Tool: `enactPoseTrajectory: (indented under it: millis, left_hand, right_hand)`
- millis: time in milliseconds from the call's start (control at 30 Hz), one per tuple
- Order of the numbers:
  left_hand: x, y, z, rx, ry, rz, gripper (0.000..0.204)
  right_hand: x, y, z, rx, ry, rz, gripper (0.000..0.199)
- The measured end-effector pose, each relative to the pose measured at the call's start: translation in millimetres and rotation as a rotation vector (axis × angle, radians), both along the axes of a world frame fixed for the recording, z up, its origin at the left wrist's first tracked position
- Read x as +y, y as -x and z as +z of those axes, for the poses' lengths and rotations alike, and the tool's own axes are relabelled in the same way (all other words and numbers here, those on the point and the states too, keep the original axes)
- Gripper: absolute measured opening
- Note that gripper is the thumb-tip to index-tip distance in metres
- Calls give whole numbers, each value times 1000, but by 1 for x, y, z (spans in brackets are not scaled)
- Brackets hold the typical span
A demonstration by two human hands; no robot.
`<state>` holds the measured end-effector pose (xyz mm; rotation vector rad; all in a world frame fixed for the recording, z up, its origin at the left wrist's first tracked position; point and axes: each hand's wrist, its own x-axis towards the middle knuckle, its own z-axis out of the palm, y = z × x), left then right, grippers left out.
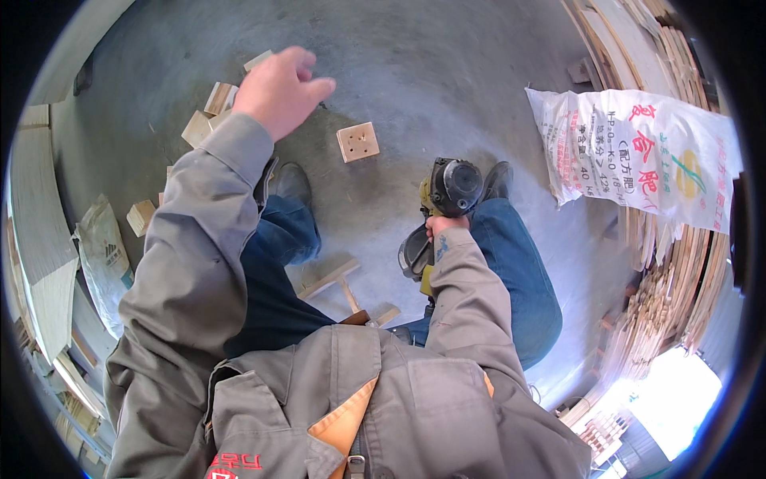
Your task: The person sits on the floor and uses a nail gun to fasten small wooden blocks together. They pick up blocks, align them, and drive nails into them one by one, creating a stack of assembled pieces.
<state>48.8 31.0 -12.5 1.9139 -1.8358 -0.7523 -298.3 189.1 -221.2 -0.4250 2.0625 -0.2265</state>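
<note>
My right hand (447,226) is wrapped round the handle of a black and yellow coil nail gun (456,188), held in front of my right knee. My left hand (279,92) reaches out ahead, thumb and fingers apart with nothing visible between them; motion blurs it slightly. Past its knuckles a wooden block (257,61) shows, partly hidden. More wooden blocks (196,129) lie on the floor under and beside my left wrist. Apart from these, a square wooden block (357,142) with several dark spots on its face rests between my feet and the far floor.
Wood pieces joined in a T (339,281) lie between my legs. A printed white sack (630,152) rests over stacked wooden strips (670,279) on the right. Boards (48,271) and a pale bag (105,259) stand on the left, near another block (141,217).
</note>
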Motion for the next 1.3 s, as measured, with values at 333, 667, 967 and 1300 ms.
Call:
enactPoseTrajectory:
  millis: [333, 667, 967, 1300]
  left_hand:
    - [38, 42, -163, -310, -240, -203, 64]
    - [46, 73, -230, -205, -185, -218, 83]
    - [22, 74, -254, -227, -84, -278, 65]
    - [-22, 53, -251, -119, -200, -42, 74]
  right_hand:
    - [10, 7, -26, 140, 78, 308, 22]
    - [-7, 37, 17, -121, -6, -137, 16]
    - [-13, 34, 26, -144, 3, -83, 10]
    - [-11, 40, 24, -158, 11, -125, 11]
